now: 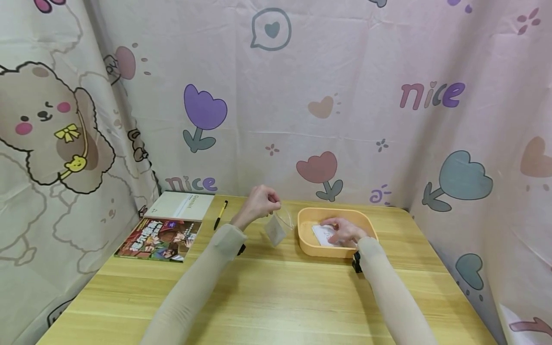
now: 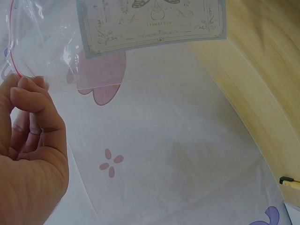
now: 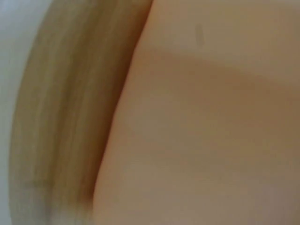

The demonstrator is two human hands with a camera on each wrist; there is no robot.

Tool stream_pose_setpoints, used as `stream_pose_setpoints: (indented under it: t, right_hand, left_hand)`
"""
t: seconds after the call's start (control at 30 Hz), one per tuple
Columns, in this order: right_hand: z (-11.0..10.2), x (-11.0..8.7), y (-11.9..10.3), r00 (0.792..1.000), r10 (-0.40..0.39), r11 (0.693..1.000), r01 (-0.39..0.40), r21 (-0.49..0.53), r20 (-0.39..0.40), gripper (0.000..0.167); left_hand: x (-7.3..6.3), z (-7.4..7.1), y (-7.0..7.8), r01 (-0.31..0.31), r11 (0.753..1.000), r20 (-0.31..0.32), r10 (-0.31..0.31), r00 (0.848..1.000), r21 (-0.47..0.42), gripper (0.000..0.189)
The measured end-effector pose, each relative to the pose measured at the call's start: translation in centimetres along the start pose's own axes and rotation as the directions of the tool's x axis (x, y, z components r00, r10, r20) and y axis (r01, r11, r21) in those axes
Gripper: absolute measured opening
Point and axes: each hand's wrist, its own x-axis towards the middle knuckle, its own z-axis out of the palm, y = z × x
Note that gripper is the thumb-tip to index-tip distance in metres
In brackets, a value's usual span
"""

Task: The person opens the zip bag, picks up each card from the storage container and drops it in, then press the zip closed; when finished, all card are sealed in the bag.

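My left hand [image 1: 258, 203] pinches the edge of a clear zip bag [image 1: 285, 218] above the table, left of an orange tray [image 1: 306, 247]. In the left wrist view the thumb and fingertips of that hand [image 2: 35, 126] are at the bag's red seal line. A pale card [image 2: 154, 23] with a grey border and printed ornaments shows through the plastic. My right hand [image 1: 342, 231] reaches into the tray, fingers spread over a white card-like piece [image 1: 321, 235] with faint print. The right wrist view is blurred; the tray [image 3: 201, 131] fills most of it, without the hand.
At the table's [image 1: 284, 297] back left lie a pale notebook [image 1: 178, 205] and a colourful comic-style book [image 1: 159, 239]. A yellow and black pen [image 1: 221, 214] lies beside them. A printed curtain [image 1: 276, 120] hangs right behind the table's back edge.
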Motion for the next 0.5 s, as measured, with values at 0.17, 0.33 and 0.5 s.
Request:
stream_pose_setpoints:
  t: [0.17,0.33,0.5]
  right_hand:
    - [0.03,0.07,0.10,1.000,-0.026,1.000,0.026,0.011,-0.005,0.064]
    - [0.04,0.00,0.08,0.999,-0.033,0.999,0.033,0.021,-0.012,0.066]
    - [0.05,-0.17,0.10,0.999,-0.032,0.999,0.032,0.021,-0.008,0.070]
  left_hand:
    - [0.05,-0.01,-0.08,-0.008,1.000,-0.001,0.008,1.000,-0.009,0.010]
    - [0.02,0.05,-0.08,-0.008,1.000,-0.002,0.008,1.000,-0.018,0.010]
    - [-0.01,0.19,-0.14,0.014,0.999,0.015,-0.013,1.000,-0.038,0.010]
